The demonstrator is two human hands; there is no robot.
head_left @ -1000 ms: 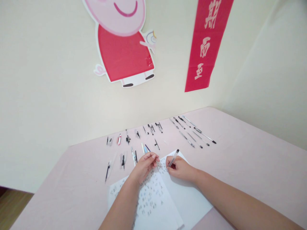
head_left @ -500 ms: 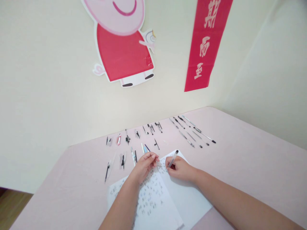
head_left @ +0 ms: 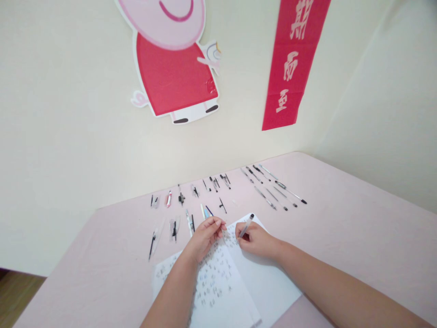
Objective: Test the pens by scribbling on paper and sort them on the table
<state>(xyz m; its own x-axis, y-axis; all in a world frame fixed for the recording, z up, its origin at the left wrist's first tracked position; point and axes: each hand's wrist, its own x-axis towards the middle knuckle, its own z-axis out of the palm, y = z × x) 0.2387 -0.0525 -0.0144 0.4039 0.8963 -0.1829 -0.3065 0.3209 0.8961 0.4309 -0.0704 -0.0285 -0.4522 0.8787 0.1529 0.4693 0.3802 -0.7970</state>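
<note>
My right hand [head_left: 256, 239] is closed around a pen [head_left: 247, 224] with a clear grey barrel and a dark end, tilted up to the right. Its side rests on the right page of an open notebook [head_left: 269, 282], and the pen's writing tip is hidden by the fingers. Just left of it, my left hand [head_left: 209, 234] is closed in a pinch above the written page; a thin pale piece seems to show at the fingertips, too small to name. Handwritten characters cover much of the left page, with a few near the top of the right one.
Several pens and pen parts lie in rows beyond the notebook, among them a red-and-white pen [head_left: 169, 199], a black refill [head_left: 152, 246] and a long pen with a dark tip [head_left: 292, 192]. A pink cloth [head_left: 358, 237] covers the table, which meets the wall [head_left: 239, 141] behind.
The view shifts very slightly. Both hands and the pen stay in almost the same place.
</note>
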